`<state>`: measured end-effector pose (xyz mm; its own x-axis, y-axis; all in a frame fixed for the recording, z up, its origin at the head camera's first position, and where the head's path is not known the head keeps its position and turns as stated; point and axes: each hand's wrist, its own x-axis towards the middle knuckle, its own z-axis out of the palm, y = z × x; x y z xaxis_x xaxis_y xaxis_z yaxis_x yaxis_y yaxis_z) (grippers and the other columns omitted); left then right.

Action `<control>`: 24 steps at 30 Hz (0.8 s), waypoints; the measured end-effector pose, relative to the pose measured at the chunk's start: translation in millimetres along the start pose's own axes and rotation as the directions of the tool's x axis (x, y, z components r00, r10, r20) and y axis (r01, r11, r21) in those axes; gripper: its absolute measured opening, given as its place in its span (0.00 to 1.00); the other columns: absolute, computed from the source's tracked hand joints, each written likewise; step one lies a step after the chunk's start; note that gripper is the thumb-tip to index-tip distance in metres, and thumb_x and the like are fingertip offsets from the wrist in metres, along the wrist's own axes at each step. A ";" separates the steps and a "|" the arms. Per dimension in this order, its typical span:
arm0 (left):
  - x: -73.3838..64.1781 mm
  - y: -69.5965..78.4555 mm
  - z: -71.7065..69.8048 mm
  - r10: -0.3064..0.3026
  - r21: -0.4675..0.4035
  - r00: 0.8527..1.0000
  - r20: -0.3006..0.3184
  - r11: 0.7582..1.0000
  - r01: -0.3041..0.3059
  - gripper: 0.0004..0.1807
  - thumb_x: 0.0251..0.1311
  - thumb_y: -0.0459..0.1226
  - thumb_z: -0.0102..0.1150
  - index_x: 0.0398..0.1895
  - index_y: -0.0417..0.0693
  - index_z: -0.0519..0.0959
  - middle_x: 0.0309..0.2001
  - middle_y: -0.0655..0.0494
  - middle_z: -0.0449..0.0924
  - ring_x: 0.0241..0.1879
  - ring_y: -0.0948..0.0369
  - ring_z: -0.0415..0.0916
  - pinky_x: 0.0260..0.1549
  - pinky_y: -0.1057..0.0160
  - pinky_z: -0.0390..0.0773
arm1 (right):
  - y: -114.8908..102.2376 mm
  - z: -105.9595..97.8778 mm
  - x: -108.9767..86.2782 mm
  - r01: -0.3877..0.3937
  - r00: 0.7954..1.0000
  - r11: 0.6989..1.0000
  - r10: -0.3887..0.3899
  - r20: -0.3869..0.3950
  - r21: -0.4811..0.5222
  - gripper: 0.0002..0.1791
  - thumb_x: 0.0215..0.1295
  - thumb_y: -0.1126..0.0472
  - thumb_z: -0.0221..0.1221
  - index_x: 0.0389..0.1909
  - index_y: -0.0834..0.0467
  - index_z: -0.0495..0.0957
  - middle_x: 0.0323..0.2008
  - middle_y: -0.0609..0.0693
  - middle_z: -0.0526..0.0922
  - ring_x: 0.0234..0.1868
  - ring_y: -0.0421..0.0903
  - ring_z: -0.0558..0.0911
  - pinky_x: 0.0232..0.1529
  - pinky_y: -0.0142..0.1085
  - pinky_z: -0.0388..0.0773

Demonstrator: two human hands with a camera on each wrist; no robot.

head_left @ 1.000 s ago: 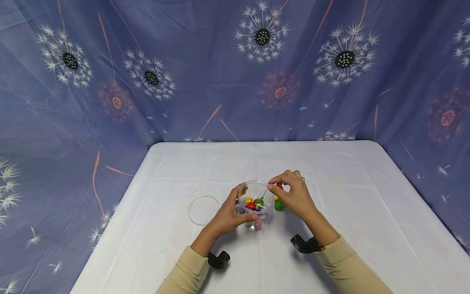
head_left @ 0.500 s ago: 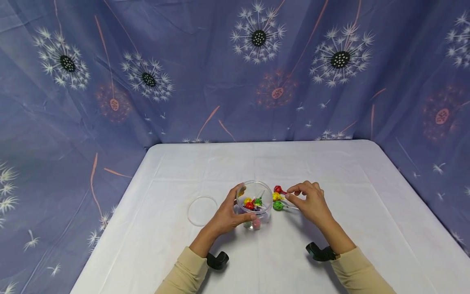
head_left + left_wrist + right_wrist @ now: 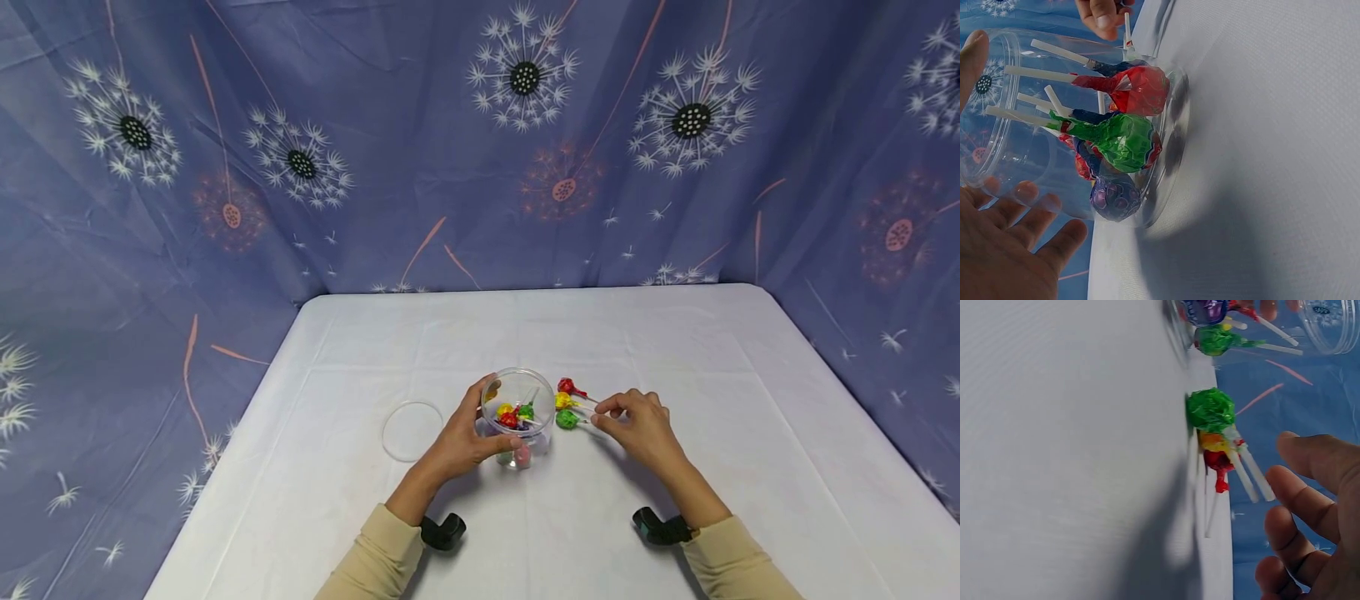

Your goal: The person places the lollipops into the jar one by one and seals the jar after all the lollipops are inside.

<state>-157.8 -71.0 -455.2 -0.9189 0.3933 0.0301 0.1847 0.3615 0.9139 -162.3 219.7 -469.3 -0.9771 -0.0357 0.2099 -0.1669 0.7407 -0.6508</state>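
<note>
My left hand [image 3: 468, 437] grips a clear plastic jar [image 3: 1029, 156] around its side, thumb on one side and fingers on the other. Inside stand several wrapped lollipops, among them a red lollipop [image 3: 1141, 90], a green lollipop [image 3: 1125, 144] and a purple lollipop [image 3: 1115, 197], sticks pointing to the open mouth. Right of the jar, a red lollipop [image 3: 566, 386], a yellow lollipop [image 3: 563, 402] and a green lollipop [image 3: 1211, 409] lie side by side on the table. My right hand [image 3: 637, 429] is at their stick ends, thumb and index finger apart beside the green one's stick.
A clear round ring-like lid [image 3: 412, 431] lies on the white-covered table [image 3: 450, 333], left of the jar. Behind the table hangs a blue curtain [image 3: 420, 167] with dandelion prints. Black wrist mounts [image 3: 444, 532] stick out from both forearms.
My right hand has moved from the jar's rim out to the right and down to the lollipop sticks, uncovering the three lollipops. My left hand keeps its hold on the jar.
</note>
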 end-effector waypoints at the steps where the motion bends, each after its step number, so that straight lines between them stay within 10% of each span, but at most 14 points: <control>1: 0.0 0.1 0.0 0.002 -0.003 1.000 0.000 1.000 -0.002 0.51 0.46 0.53 0.70 0.71 0.70 0.48 0.72 0.58 0.56 0.70 0.48 0.57 0.67 0.43 0.59 | 1.2 1.1 -0.1 -0.005 1.000 1.000 0.005 0.004 -0.001 0.06 0.51 0.57 0.68 0.30 0.53 0.84 0.26 0.48 0.75 0.34 0.47 0.65 0.39 0.39 0.53; 17: -13.1 38.5 -7.2 -0.015 -0.006 1.000 0.011 1.000 0.015 0.50 0.51 0.43 0.69 0.73 0.50 0.49 0.72 0.48 0.56 0.71 0.45 0.55 0.67 0.41 0.57 | 7.5 9.3 -3.7 -0.033 0.999 0.999 0.033 0.027 -0.013 0.03 0.52 0.57 0.68 0.26 0.51 0.84 0.25 0.48 0.76 0.33 0.46 0.66 0.39 0.40 0.54; 24: -0.3 -0.5 0.0 0.004 0.004 1.000 -0.006 1.000 -0.004 0.52 0.47 0.52 0.70 0.72 0.67 0.48 0.72 0.59 0.56 0.71 0.51 0.56 0.67 0.43 0.58 | 7.0 9.7 -4.4 -0.032 0.999 0.999 0.032 0.026 -0.019 0.03 0.53 0.58 0.67 0.26 0.53 0.84 0.25 0.48 0.76 0.32 0.45 0.66 0.38 0.41 0.55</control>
<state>-157.6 -71.2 -455.6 -0.9203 0.3895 0.0359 0.1894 0.3636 0.9121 -160.5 218.5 -481.8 -0.9850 -0.0287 0.1700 -0.1330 0.7542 -0.6430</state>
